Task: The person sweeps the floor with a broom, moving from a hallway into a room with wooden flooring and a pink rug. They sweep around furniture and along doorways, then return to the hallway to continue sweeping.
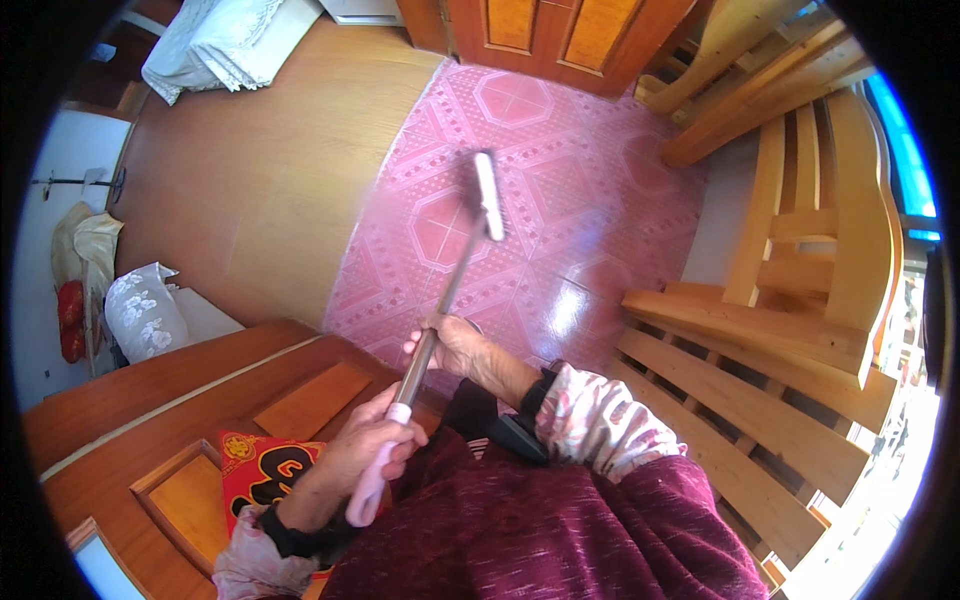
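A long-handled floor brush [489,196] with a white head and dark bristles stretches out ahead of me over pink patterned floor tiles [525,157]. My left hand [382,435] is closed around the pole near its pink plastic grip, low in the view. Farther up the metal pole, my right hand [450,345] holds it with curled fingers. The brush head looks slightly blurred; whether its bristles touch the tiles I cannot tell.
Tan wood-look flooring [285,165] adjoins the tiles on the left. A panelled wooden door [180,450] with a red paper decoration [240,469] stands close at lower left, another door [555,37] at the top. Slatted wooden furniture [750,405] lines the right. White lace-covered things are at left.
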Motion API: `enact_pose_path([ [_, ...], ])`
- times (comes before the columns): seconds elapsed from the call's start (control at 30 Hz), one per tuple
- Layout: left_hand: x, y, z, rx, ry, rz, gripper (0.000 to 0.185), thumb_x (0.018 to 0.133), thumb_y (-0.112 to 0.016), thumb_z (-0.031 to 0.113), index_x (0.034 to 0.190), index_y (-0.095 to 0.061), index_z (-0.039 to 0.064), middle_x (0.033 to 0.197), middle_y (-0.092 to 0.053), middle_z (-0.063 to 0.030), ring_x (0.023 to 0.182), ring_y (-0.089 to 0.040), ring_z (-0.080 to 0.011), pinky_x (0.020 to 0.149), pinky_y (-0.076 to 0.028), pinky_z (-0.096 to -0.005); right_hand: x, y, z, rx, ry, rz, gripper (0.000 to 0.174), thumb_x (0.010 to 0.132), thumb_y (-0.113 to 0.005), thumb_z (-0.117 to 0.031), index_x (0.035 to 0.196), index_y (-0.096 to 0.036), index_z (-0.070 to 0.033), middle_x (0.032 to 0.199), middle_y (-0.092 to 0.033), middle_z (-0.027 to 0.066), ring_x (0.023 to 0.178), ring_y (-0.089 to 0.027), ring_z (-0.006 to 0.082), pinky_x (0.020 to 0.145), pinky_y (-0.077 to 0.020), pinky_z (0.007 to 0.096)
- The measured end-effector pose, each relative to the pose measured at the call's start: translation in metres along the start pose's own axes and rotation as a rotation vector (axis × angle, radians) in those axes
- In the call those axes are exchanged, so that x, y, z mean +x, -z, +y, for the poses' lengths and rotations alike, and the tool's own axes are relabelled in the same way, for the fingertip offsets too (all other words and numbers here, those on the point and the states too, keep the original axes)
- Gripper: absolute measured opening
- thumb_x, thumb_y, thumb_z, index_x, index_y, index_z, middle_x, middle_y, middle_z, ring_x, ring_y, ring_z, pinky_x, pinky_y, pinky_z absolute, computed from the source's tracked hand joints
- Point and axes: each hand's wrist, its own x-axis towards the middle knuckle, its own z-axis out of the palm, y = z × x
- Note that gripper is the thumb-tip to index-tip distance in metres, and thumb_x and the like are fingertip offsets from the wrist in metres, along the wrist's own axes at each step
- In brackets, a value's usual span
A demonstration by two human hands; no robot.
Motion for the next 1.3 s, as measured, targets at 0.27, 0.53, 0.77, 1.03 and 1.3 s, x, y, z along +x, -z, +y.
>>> enact_pose_path([
  [0.27,0.032,0.064,0.053,0.319,0.167,-0.294,0.037,0.083,-0.046,0.014,0.117,-0.042,0.0,0.077,-0.055,-0.0028,0.048,-0.038,-0.0012,0.037,-0.03,-0.0153,-0.011,0.03,0.0,0.151,-0.089,0.059,0.023,0.089,-0.037,-0.016,0.1,-0.036,0.004,0.09,-0.051,0.0183,0.09,-0.055,0.0367,0.075,-0.0484,0.0546],
  [0.53,0.071,0.094,0.043,0.031,0.169,-0.237,0.031,0.085,-0.047,0.012,0.111,-0.043,-0.004,0.087,-0.058,-0.0139,0.056,-0.045,-0.0056,0.045,-0.038,-0.0156,0.045,0.043,0.019,0.236,-0.043,0.329,0.019,0.088,-0.034,-0.015,0.096,-0.04,0.001,0.084,-0.051,0.0133,0.085,-0.055,0.0293,0.077,-0.0467,0.0525],
  [0.77,-0.013,0.098,0.085,0.243,0.065,0.2,0.032,0.08,-0.048,0.01,0.11,-0.043,-0.001,0.076,-0.056,-0.0123,0.052,-0.048,-0.0089,0.04,-0.039,-0.0198,0.104,-0.065,0.04,0.144,-0.136,0.019,0.017,0.088,-0.032,-0.015,0.098,-0.037,-0.003,0.081,-0.05,0.0126,0.079,-0.057,0.0297,0.072,-0.0478,0.054],
  [1.03,-0.03,0.076,0.072,0.59,-0.034,0.366,0.039,0.074,-0.052,0.006,0.111,-0.04,0.001,0.059,-0.049,-0.0044,0.043,-0.049,-0.0125,0.037,-0.041,-0.0267,0.106,-0.096,0.029,0.038,-0.156,-0.105,0.016,0.087,-0.042,-0.023,0.09,-0.04,-0.008,0.074,-0.052,0.0096,0.069,-0.058,0.0285,0.067,-0.0496,0.0494],
  [1.3,0.004,0.057,0.064,0.114,0.089,0.143,0.049,0.077,-0.054,0.005,0.122,-0.035,0.005,0.072,-0.054,-0.0085,0.047,-0.044,-0.0074,0.037,-0.037,-0.0187,0.053,-0.057,-0.019,-0.057,0.059,0.129,0.016,0.082,-0.046,-0.017,0.09,-0.043,-0.004,0.071,-0.058,0.0165,0.064,-0.062,0.0339,0.053,-0.051,0.0504],
])
